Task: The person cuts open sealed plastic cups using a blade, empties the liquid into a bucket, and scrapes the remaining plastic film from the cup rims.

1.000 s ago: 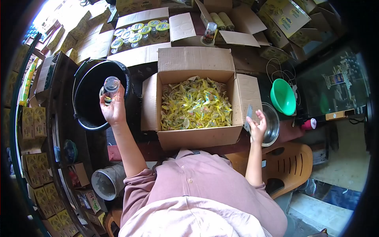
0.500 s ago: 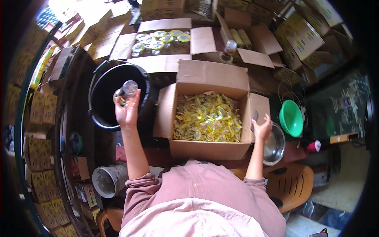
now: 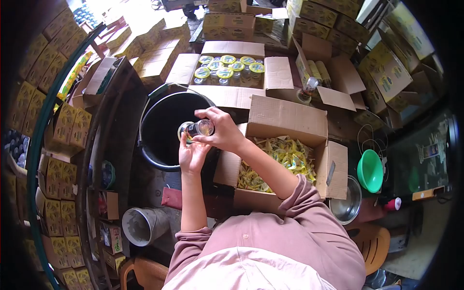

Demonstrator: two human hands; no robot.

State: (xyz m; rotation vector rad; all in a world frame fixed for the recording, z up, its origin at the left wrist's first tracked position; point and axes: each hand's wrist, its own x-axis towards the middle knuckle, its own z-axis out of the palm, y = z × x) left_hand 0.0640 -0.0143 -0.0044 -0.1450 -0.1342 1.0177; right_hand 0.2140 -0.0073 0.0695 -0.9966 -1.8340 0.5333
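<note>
Clear jar (image 3: 202, 128) at 11 o'clock, grasped between both hands

Black bucket (image 3: 160, 126) at 10; left hand (image 3: 192, 157) and right hand (image 3: 225, 131) have their fingers curled around the jar, its closure unclear. At 12, lidded jars (image 3: 224, 72) stand in a carton (image 3: 222, 95) with flaps unclosed, the held one outside it. At 1, yellow packets (image 3: 290, 153) remain in a cardboard box (image 3: 288, 114).

The jar (image 3: 203, 127) is clear with a dark label; the left bucket (image 3: 164, 123) is black. Wrappers (image 3: 285, 154) are mottled yellow within the plain brown box (image 3: 287, 116). Far lids (image 3: 224, 72) are yellow-rimmed, patterned green and white. Right, the bowl (image 3: 370, 170) is bright green; near, the shirt (image 3: 270, 229) is plain mauve, the cloth (image 3: 246, 270) pale pink.
</note>
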